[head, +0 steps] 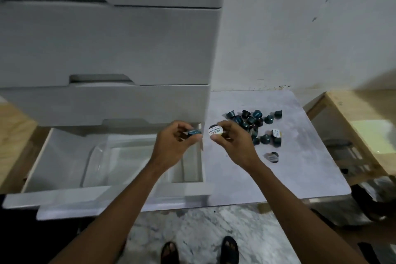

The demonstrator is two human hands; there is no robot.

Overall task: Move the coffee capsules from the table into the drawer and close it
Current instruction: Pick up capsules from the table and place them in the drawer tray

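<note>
Several dark teal coffee capsules (255, 123) lie in a loose heap on the pale table (304, 169), with one capsule (272, 157) apart nearer the front. My left hand (174, 144) pinches a teal capsule (194, 132) above the right end of the open white drawer (64, 156). My right hand (232, 141) holds another capsule (215, 131), its white printed lid facing me, just right of the drawer's edge. A clear plastic container (96, 163) sits inside the drawer.
The drawer is the lowest of a white drawer unit (107, 45) standing on the table's left part; upper drawers are shut. A wooden shelf (353, 135) stands right of the table. A white wall is behind. My feet show on the marble floor below.
</note>
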